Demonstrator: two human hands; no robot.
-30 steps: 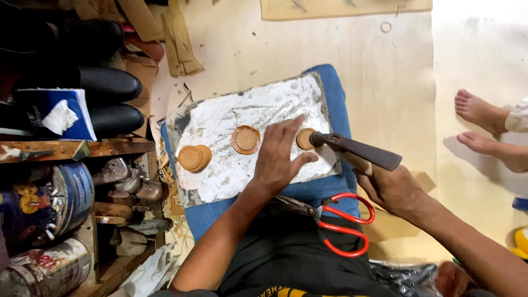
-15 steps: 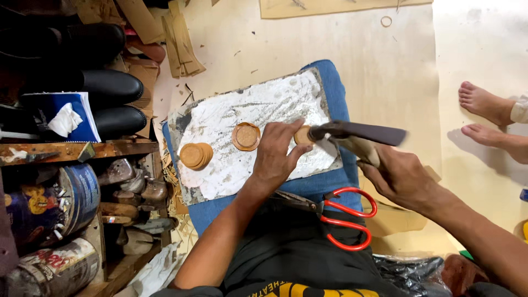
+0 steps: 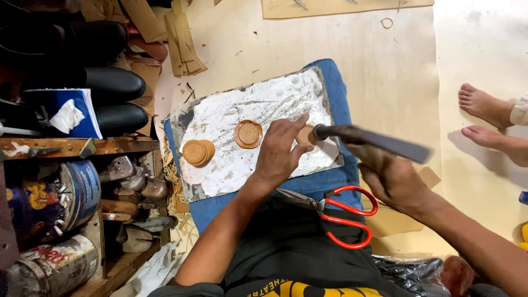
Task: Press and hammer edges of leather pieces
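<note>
A white-coated work slab (image 3: 231, 159) lies on blue cloth over my lap. My left hand (image 3: 280, 151) presses a small round tan leather piece (image 3: 304, 135) onto the slab's right part. My right hand (image 3: 390, 179) grips a long dark flat-bladed knife (image 3: 374, 140), whose tip rests against that round piece. A single round leather disc (image 3: 248, 133) lies at the slab's middle, and a small stack of similar discs (image 3: 197, 152) sits to its left.
Red-handled scissors (image 3: 344, 212) lie on my lap by the right wrist. Black shoes (image 3: 104, 82), a blue booklet (image 3: 66, 113), tins (image 3: 55, 198) and tools crowd a wooden shelf at left. Another person's bare feet (image 3: 489, 121) rest at right on the tan floor sheet (image 3: 385, 71).
The knife handle has swung from pointing down-right to lying more level and higher, its tip staying on the round piece. My left hand stays on the piece.
</note>
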